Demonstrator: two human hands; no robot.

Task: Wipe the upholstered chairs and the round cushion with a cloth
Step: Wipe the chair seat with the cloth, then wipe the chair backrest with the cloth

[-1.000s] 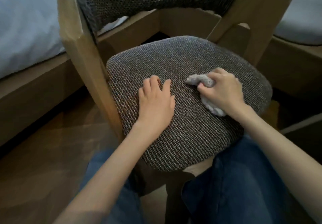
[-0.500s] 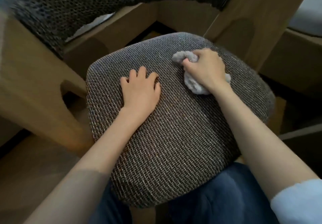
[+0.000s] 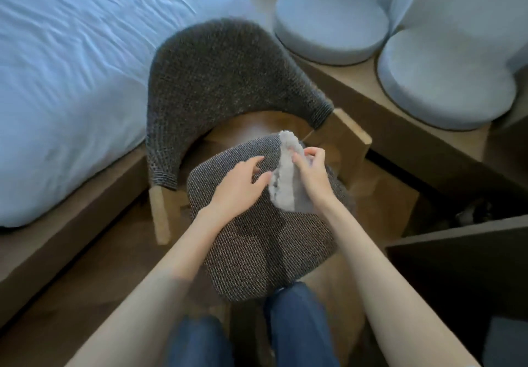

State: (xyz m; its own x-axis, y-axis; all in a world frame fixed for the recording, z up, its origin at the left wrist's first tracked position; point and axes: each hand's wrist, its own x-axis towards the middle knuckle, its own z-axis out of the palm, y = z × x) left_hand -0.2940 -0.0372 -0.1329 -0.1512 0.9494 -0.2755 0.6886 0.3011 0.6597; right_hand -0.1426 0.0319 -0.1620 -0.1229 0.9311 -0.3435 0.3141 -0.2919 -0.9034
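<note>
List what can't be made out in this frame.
Head view only.
1. Patch of the seat under the cloth, left hand and right hand: covered by them.
2. Whether the left hand touches the cloth: motion blur.
3. Pale round seat: upper part cut off by the top and right edges.
4. Dark thing on the floor, right: too blurred.

The seat of the chair is in the middle, over the floor. The backrest is behind it. The bed lies close on the left. Behind and to the right, a round cushion sits left of a second round cushion on a ledge. The cloth is over the seat's back part.
</note>
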